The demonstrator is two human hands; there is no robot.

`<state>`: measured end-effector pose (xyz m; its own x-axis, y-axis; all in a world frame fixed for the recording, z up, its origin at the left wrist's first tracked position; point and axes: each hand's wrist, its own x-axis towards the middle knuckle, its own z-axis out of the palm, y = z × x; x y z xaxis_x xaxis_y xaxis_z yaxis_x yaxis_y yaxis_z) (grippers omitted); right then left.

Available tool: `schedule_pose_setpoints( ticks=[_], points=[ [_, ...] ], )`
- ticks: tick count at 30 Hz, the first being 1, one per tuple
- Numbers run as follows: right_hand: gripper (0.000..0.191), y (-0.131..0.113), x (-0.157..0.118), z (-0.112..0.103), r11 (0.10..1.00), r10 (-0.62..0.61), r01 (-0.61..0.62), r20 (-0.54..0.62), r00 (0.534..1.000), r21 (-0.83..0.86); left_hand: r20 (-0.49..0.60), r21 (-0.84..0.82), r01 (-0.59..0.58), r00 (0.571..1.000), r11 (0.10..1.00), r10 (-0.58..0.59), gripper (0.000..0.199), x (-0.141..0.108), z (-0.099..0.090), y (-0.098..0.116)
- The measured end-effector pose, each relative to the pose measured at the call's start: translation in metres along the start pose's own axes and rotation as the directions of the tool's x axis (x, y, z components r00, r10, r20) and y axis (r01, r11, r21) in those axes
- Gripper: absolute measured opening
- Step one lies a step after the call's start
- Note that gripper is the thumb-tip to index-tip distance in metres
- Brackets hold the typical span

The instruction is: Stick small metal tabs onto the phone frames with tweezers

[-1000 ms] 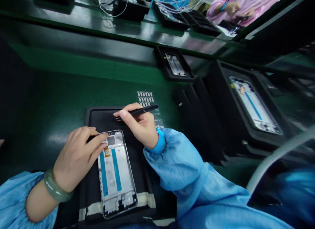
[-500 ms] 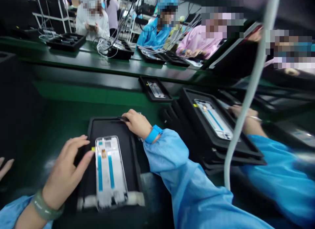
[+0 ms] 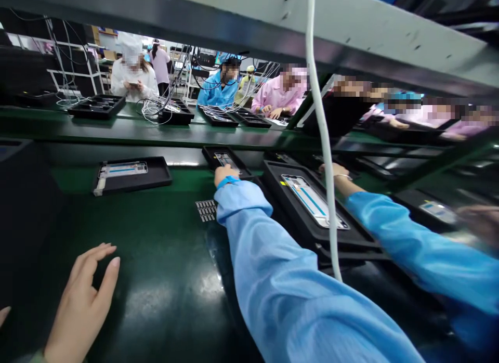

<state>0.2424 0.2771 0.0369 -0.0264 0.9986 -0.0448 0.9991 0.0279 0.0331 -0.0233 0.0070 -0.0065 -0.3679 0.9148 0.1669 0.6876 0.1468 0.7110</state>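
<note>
My left hand [image 3: 83, 300] hovers over the green table [image 3: 156, 280] at the lower left, fingers apart and holding nothing. My right hand [image 3: 226, 172] reaches forward to the near edge of a small black tray [image 3: 210, 154] that bears a phone frame [image 3: 224, 159]; its fingertips are hidden, so its grip cannot be made out. Left of it, a black tray [image 3: 159, 177] with a phone frame [image 3: 127, 168] lies sideways at the back of the table. A sheet of small labels [image 3: 206, 210] lies just below my right wrist.
Stacked black trays [image 3: 273, 170] stand to the right, the top one bearing a phone frame [image 3: 307, 199]. A white cable [image 3: 325, 139] hangs before them. A co-worker's hand [image 3: 336, 171] reaches in beside the stack. A metal beam [image 3: 195, 20] crosses above.
The tray that lay between my hands is now at the back left, turned sideways. My right hand has moved forward to the small tray. The view has tilted up.
</note>
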Motion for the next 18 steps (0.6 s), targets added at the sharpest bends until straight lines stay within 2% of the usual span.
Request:
schedule_pose_setpoints(
  ticks=[2, 4, 8, 13, 18],
  points=[
    [0.034, 0.028, -0.003, 0.009, 0.994, 0.087, -0.088, -0.009, 0.996, -0.062, 0.031, 0.012, -0.052, 0.998, 0.999, 0.052, 0.039, -0.001, 0.003, 0.001],
    [0.034, 0.045, -0.002, 0.018, 0.986, 0.123, -0.124, -0.016, 0.992, -0.109, 0.042, 0.061, -0.136, 0.99, 0.989, 0.133, 0.039, 0.0, 0.007, 0.0],
    [0.032, 0.048, 0.008, 0.028, 0.98, 0.103, -0.107, -0.034, 0.994, -0.169, 0.078, 0.231, -0.316, 0.949, 0.92, 0.307, 0.041, 0.021, 0.024, -0.002],
    [0.032, 0.039, 0.014, 0.019, 0.975, 0.024, -0.035, -0.054, 0.998, -0.221, 0.118, 0.347, -0.308, 0.951, 0.886, 0.285, 0.026, 0.092, 0.054, -0.002],
    [0.031, 0.027, 0.009, -0.001, 0.959, -0.125, 0.108, -0.05, 0.991, -0.26, 0.021, 0.402, -0.2, 0.978, 0.893, 0.21, 0.034, 0.165, 0.073, -0.001]
  ],
)
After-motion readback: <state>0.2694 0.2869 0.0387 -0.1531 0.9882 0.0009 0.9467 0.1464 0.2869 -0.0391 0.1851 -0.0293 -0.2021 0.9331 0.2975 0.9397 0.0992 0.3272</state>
